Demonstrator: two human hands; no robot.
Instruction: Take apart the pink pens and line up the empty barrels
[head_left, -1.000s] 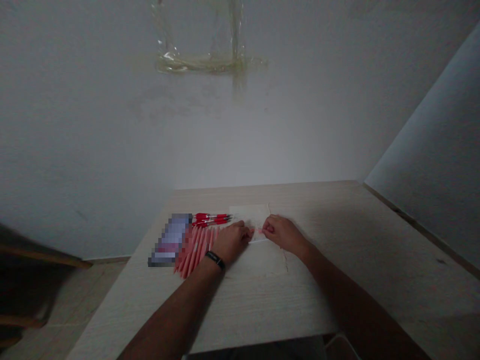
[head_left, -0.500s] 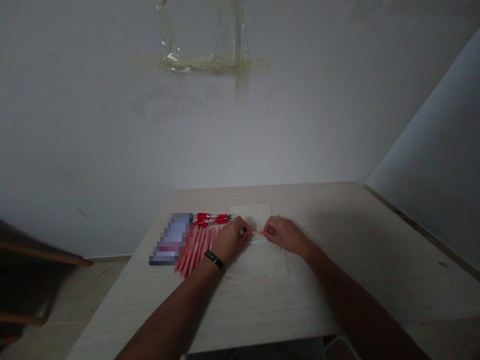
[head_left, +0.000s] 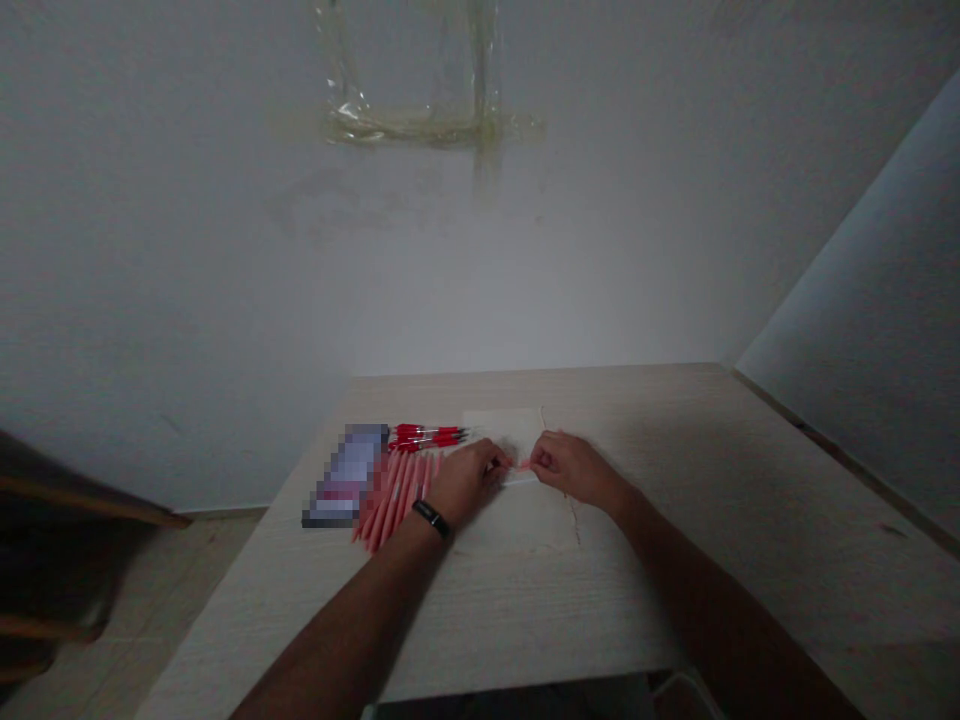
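Observation:
Over a pale flat drawstring pouch (head_left: 517, 525), my two hands face each other with fingertips pinched. My left hand (head_left: 474, 470), with a black band on the wrist, holds one part of a pink pen (head_left: 509, 462). Between the fingers of my right hand (head_left: 564, 462) is another pink pen part (head_left: 523, 464). A small gap shows between the two parts; their ends are mostly hidden by the fingers. Just below them a thin white strip (head_left: 519, 481) lies on the pouch. A row of several pink pens (head_left: 390, 500) is left of my left hand.
Several red pens (head_left: 427, 437) lie behind the pink ones. A phone-like device with a blurred screen (head_left: 349, 475) is at the left of the pale wooden table (head_left: 480, 620). A cord (head_left: 574, 520) runs along the pouch's right side. A wall (head_left: 600, 250) rises behind.
The pink pen between my fingers looked joined across before; now a gap separates its two parts. My right hand has shifted slightly right. The view has moved a little.

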